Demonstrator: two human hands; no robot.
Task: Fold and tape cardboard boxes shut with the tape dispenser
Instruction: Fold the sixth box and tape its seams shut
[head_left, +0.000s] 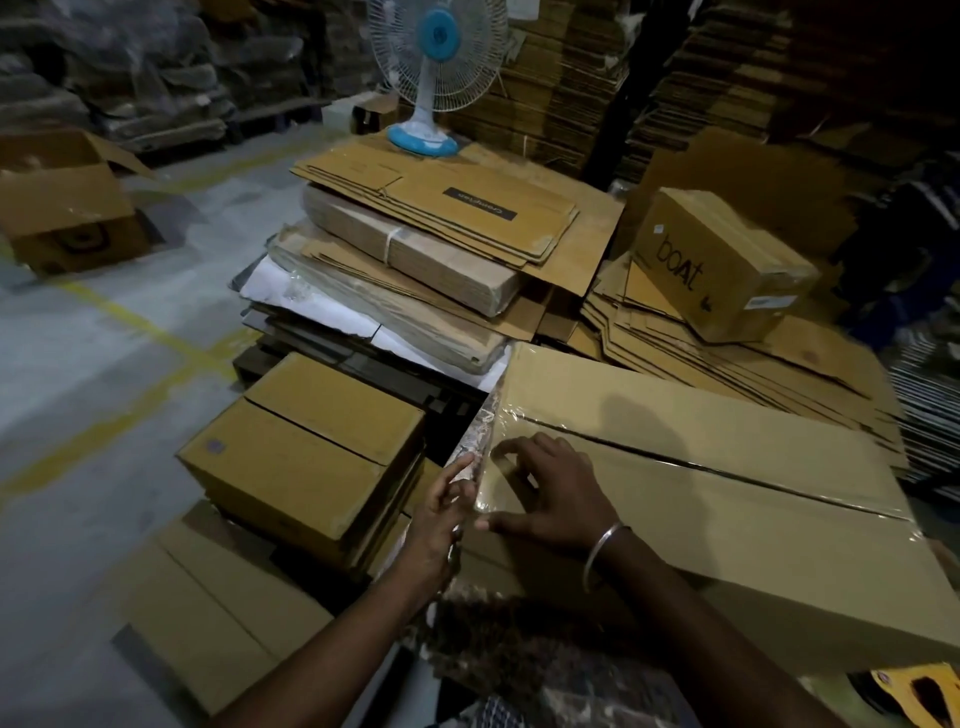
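Note:
A long cardboard box (727, 499) lies in front of me with its top flaps closed and clear tape (498, 447) over the left end of the seam. My right hand (550, 493), wearing a metal bangle, rests spread on the taped top near the left edge, fingers and thumb pressing down. My left hand (441, 514) lies flat against the box's left end face, fingers straight on the tape that wraps over the edge. No tape dispenser shows in the head view.
A smaller closed box (306, 447) stands left of the long one on flattened cartons. Behind are stacked flat cardboard sheets (431, 244), a blue-and-white table fan (431, 78) and a "boat" box (722, 265). An open carton (62, 202) sits on the grey floor at far left.

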